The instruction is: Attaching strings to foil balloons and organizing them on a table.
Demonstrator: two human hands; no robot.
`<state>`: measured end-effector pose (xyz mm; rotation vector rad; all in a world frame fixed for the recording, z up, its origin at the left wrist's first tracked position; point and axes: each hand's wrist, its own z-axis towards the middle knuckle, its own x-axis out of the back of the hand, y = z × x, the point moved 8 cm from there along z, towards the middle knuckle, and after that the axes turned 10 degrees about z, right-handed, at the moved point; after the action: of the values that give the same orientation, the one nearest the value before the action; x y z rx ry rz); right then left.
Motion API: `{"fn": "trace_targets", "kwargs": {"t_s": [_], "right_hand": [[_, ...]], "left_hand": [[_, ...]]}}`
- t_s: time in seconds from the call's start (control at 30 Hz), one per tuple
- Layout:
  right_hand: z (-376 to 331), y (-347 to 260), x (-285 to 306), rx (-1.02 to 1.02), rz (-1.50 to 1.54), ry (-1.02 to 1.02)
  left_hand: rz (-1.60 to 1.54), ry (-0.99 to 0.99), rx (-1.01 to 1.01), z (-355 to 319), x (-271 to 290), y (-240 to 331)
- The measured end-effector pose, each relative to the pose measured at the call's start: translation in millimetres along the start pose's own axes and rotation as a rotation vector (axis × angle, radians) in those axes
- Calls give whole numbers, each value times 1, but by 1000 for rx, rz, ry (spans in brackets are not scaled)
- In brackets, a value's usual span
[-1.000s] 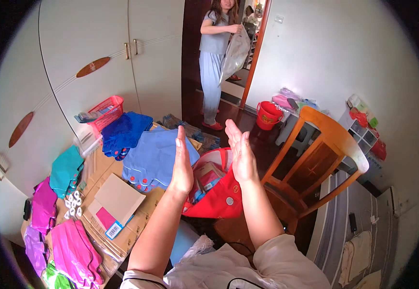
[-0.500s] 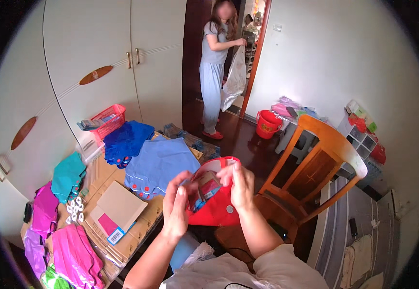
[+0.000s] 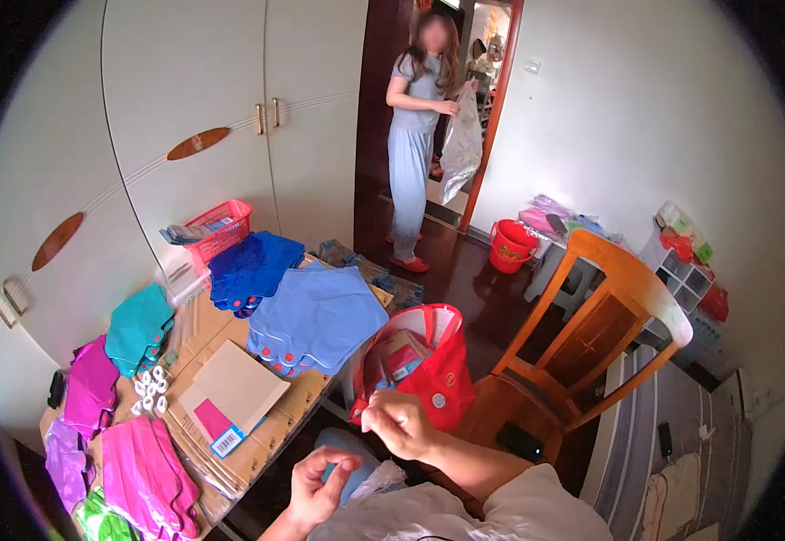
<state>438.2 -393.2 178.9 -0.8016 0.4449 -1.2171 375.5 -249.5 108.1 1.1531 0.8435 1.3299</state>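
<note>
A red bag (image 3: 442,374) stands open between the table and the wooden chair, with cardboard-backed packages (image 3: 401,353) inside. Just in front of its near side is my right hand (image 3: 399,424), its fingers curled closed; whether anything is in them is hidden. My left hand (image 3: 318,480) is lower, over my lap, thumb apart from loosely bent fingers and nothing visible in it. To the left, a brown cardboard sheet (image 3: 242,383) lies over a pink and blue package (image 3: 216,419) on the table. A light-blue fabric stack (image 3: 320,316) lies near the bag.
Blue (image 3: 255,269), teal (image 3: 138,332) and pink (image 3: 147,473) fabric stacks line the table beside several white rolls (image 3: 149,389). A red basket (image 3: 221,234) stands behind. The wooden chair (image 3: 582,334) is at right. By the doorway a person (image 3: 419,117) holds a whitish plastic bag (image 3: 463,144).
Both hands have come away from the red bag's opening toward me, the left one lower over my lap. The view has shifted slightly. The other person's hands have moved on the plastic bag.
</note>
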Motion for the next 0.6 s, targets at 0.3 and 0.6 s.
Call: {"fn": "trace_targets", "kwargs": {"t_s": [0.3, 0.6], "right_hand": [[-11, 5, -46, 87, -8, -194], [-12, -2, -61, 72, -22, -219]], "left_hand": [[-104, 150, 119, -45, 27, -15], [-132, 250, 199, -74, 45, -29]]}}
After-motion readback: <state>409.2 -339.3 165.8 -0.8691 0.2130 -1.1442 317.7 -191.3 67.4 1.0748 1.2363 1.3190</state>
